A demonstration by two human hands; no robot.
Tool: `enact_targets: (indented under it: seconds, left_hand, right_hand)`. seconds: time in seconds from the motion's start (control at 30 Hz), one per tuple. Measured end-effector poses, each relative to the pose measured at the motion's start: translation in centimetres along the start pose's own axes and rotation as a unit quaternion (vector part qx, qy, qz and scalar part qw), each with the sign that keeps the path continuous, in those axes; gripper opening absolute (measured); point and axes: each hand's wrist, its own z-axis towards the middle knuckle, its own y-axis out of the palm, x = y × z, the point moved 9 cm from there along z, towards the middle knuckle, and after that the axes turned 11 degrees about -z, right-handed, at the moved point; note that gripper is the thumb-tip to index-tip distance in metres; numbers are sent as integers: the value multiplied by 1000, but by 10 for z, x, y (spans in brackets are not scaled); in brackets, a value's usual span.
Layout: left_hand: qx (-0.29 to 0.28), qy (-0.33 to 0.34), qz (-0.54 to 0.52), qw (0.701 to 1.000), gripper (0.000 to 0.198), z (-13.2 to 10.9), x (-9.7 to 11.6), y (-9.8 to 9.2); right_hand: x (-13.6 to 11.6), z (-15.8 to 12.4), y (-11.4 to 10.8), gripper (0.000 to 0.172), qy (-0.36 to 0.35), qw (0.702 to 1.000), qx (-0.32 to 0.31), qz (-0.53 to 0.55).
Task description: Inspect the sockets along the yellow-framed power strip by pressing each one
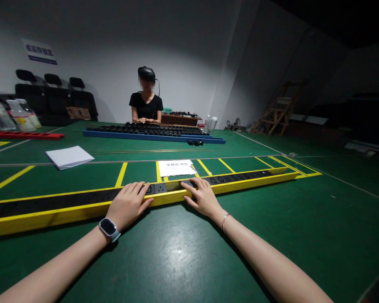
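A long yellow rail [255,181] lies across the table in front of me, lined with black socket modules [229,178]. My left hand [131,204] rests over the rail left of its middle, fingers stretched across the modules and thumb out along the front wall. Beside those fingertips is a socket module [160,188] with a pin-hole face. My right hand [202,197] lies over the rail on the other side, fingers apart, its fingertips touching another socket module [187,184]. Between these two modules the channel shows a short gap.
Beyond the rail lie a printed paper sign [176,168], folded white paper [70,157] and thin rods [151,150]. A person [146,105] in a headset sits behind blue rails [151,136]. Bottles [19,113] and a red rail [25,135] are at left.
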Motion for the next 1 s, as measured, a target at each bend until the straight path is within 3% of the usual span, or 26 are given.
enact_targets:
  seconds: [1.0]
  left_hand:
    - [-4, 4, 13, 1000, 53, 0, 0, 1]
  right_hand:
    - [3, 2, 2, 42, 15, 1000, 14, 11]
